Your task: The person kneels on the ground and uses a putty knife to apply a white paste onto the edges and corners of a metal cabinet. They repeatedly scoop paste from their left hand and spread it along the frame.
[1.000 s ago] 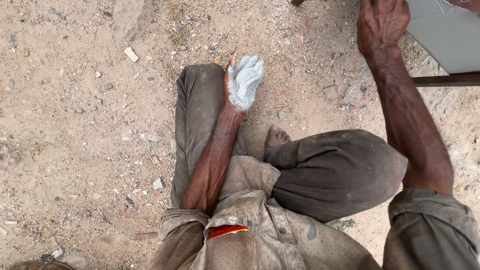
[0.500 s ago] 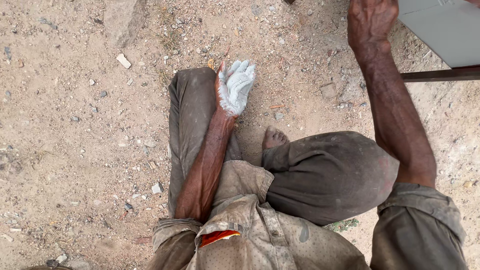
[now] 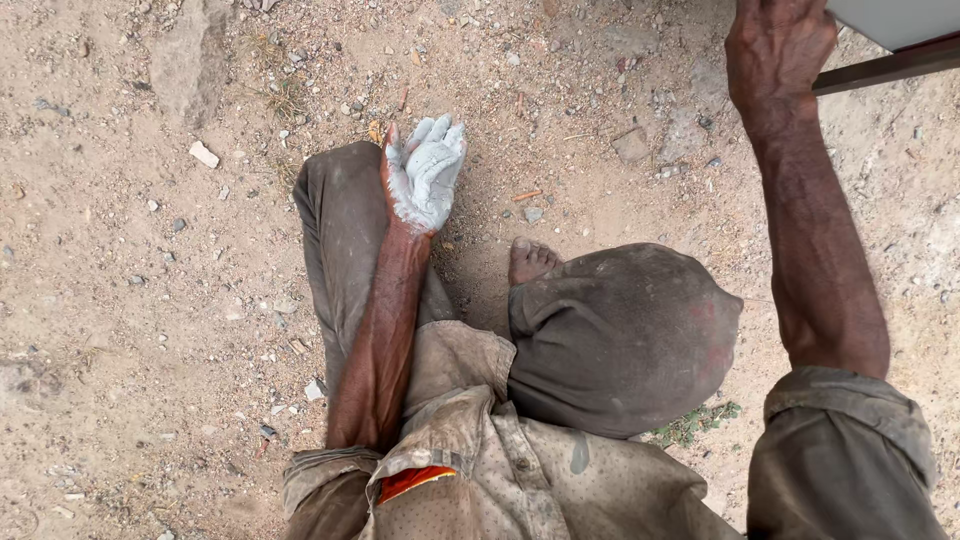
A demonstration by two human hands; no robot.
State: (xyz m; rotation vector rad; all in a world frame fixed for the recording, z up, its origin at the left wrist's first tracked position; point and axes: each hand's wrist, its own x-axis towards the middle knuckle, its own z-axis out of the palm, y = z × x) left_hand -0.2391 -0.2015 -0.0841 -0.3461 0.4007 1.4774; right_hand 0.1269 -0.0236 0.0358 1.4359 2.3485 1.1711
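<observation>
Left hand [image 3: 425, 175], coated in pale grey paste, rests open and empty on the left knee. Right hand [image 3: 778, 50] reaches far right toward a dark metal bar [image 3: 885, 68]; its fingers are hidden.

left hand [image 3: 425, 175]: coated in grey-white paste, palm up, fingers loosely curled, resting on bent knee
right hand [image 3: 778, 45]: bare, raised beside dark metal bar [image 3: 885, 68]

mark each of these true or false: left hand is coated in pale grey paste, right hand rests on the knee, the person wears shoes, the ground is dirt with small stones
1. The left hand is coated in pale grey paste: true.
2. The right hand rests on the knee: false; it reaches up beside a dark bar under a pale panel.
3. The person wears shoes: false; a bare foot shows.
4. The ground is dirt with small stones: true.
</observation>
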